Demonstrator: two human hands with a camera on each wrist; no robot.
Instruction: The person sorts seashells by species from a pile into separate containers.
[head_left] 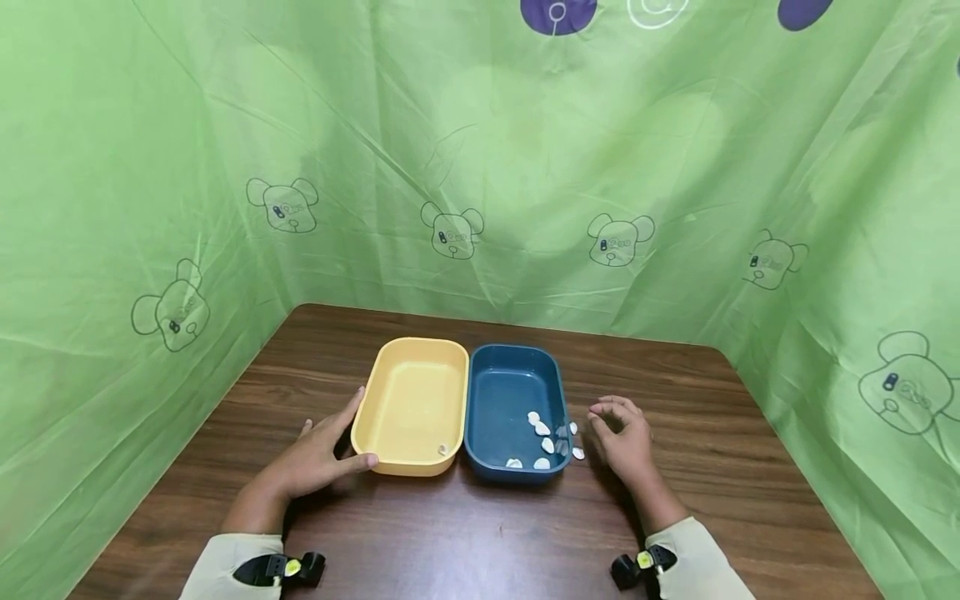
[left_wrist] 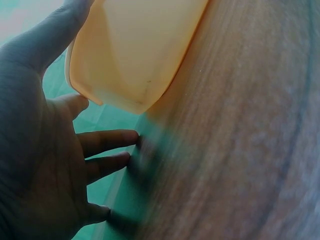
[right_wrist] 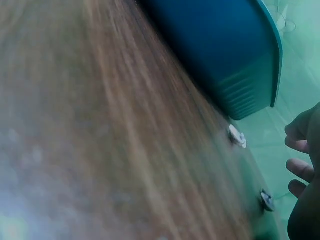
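Observation:
My left hand (head_left: pixel 318 457) is spread around the near left corner of a yellow tray (head_left: pixel 408 343). Its thumb rests at the front rim and its index finger along the left side; in the left wrist view the other fingers stretch out straight. One small shell (head_left: pixel 443 450) lies inside the yellow tray. Beside it stands a blue tray (head_left: pixel 510 400) with several white shells (head_left: pixel 542 428) in its near half. Two more shells (head_left: pixel 578 453) lie on the wood by its right wall. My right hand (head_left: pixel 626 437) hovers to their right, fingers loosely bent, nothing visible between them.
Both trays stand side by side on a brown wooden table (head_left: pixel 510 533). A green curtain (head_left: pixel 540 283) with printed mouse heads encloses the table's back and sides. Small black cameras (head_left: pixel 300 569) are strapped at both wrists.

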